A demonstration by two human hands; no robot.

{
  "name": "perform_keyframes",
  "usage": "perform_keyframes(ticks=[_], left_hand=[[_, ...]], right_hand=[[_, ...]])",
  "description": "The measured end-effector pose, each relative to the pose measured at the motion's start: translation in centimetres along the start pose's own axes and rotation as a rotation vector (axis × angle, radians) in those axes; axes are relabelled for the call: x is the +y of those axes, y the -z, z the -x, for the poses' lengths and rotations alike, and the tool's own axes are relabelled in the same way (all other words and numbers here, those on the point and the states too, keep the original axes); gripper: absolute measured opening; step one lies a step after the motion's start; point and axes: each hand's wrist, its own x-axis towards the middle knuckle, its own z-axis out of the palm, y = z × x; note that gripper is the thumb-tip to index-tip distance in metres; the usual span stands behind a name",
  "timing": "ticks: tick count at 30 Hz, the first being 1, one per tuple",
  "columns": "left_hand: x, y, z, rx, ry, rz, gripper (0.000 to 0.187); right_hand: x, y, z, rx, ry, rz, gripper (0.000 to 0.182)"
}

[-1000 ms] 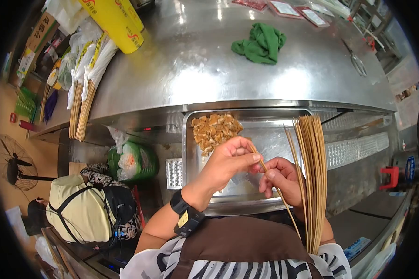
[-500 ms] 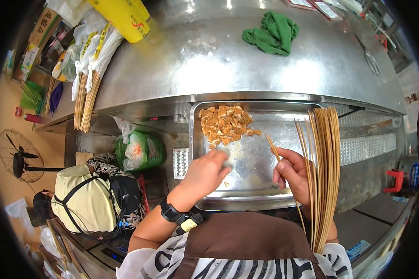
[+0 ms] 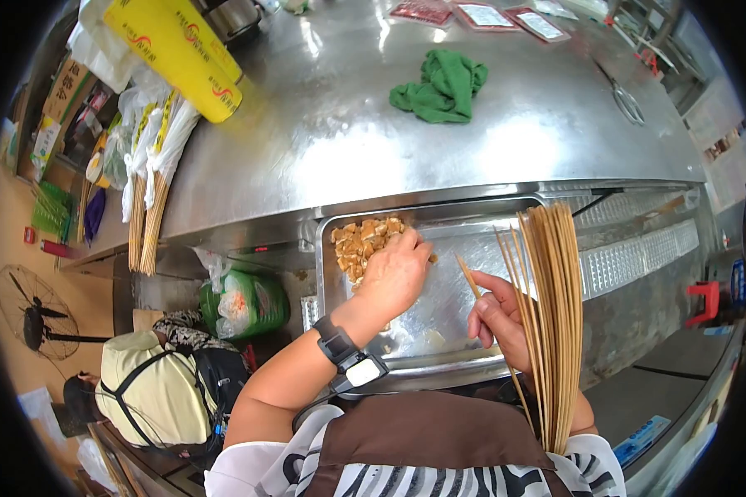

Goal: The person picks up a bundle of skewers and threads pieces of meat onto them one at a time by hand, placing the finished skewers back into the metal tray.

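My left hand (image 3: 398, 269) reaches over the right side of a pile of brown-and-white food chunks (image 3: 358, 244), fingers curled together and pointing down. Its fingertips are hidden among the pieces, and I cannot tell what they hold. The pile lies in the upper left corner of a shallow steel tray (image 3: 448, 364). Over the tray's right side, my right hand (image 3: 501, 321) pinches a wooden skewer (image 3: 468, 277), its tip pointing up and left. A thick bundle of long skewers (image 3: 559, 323) stands against that hand and covers part of the forearm.
Behind the tray runs a steel counter (image 3: 307, 166) with a green cloth (image 3: 441, 87), scissors (image 3: 626, 101), red flat packs (image 3: 481, 15) and a yellow roll (image 3: 174, 54). Bagged skewers (image 3: 149, 215) overhang its left edge. A person (image 3: 153, 385) is at the lower left, beside a green bin (image 3: 261, 302).
My left hand has moved up and right onto the food pile. My right hand still holds the skewer. The whole view has shifted slightly, with the counter lower in it.
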Motion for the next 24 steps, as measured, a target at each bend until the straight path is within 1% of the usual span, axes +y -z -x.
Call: perform_keyframes(ticks=[1,3,5,6,7,9,10,12,13,15,16,19,24], left_hand=[[-0.2,-0.6,-0.4,0.000,-0.016,-0.003,0.019],[-0.5,-1.5,-0.6,-0.044,-0.059,-0.094,0.015],[-0.4,-1.5,-0.8,-0.049,-0.080,-0.097,0.014],[-0.3,-1.5,-0.8,-0.056,-0.086,-0.096,0.014],[0.0,-1.3,-0.7,-0.056,-0.094,-0.100,0.014],[0.2,-0.8,-0.6,-0.033,-0.004,0.052,0.010],[0.3,-0.5,-0.6,-0.032,-0.011,0.047,0.010],[-0.1,0.3,-0.2,-0.221,0.459,0.940,0.010],[0.0,1.0,0.0,-0.223,0.457,0.935,0.010],[0.2,2.4,0.3,-0.155,0.621,1.676,0.013],[0.0,2.4,0.5,-0.140,0.603,1.760,0.016],[0.5,2.7,1.0,-0.096,0.591,1.839,0.016],[1.1,2.8,1.5,-0.080,0.575,1.785,0.018]], right_hand=[[0.1,0.2,0.1,-0.014,0.027,0.010,0.038],[0.2,0.3,0.3,-0.003,0.014,-0.015,0.038],[0.2,0.2,0.3,0.008,0.008,-0.005,0.038],[0.2,0.1,0.4,0.044,0.015,-0.030,0.034],[0.2,0.2,0.5,0.048,0.021,-0.034,0.034],[0.5,0.4,0.4,0.047,0.017,-0.041,0.034],[0.4,0.5,0.4,0.049,0.025,-0.044,0.034],[0.5,0.4,0.4,0.045,0.022,-0.045,0.034],[0.4,0.3,0.5,0.038,0.017,-0.044,0.035],[0.2,0.3,0.7,0.009,0.028,-0.058,0.035],[0.2,0.3,0.6,-0.020,0.033,-0.070,0.036],[0.2,0.1,0.7,-0.054,0.049,-0.098,0.038],[-0.1,-0.3,1.0,-0.076,-0.009,-0.068,0.039]])
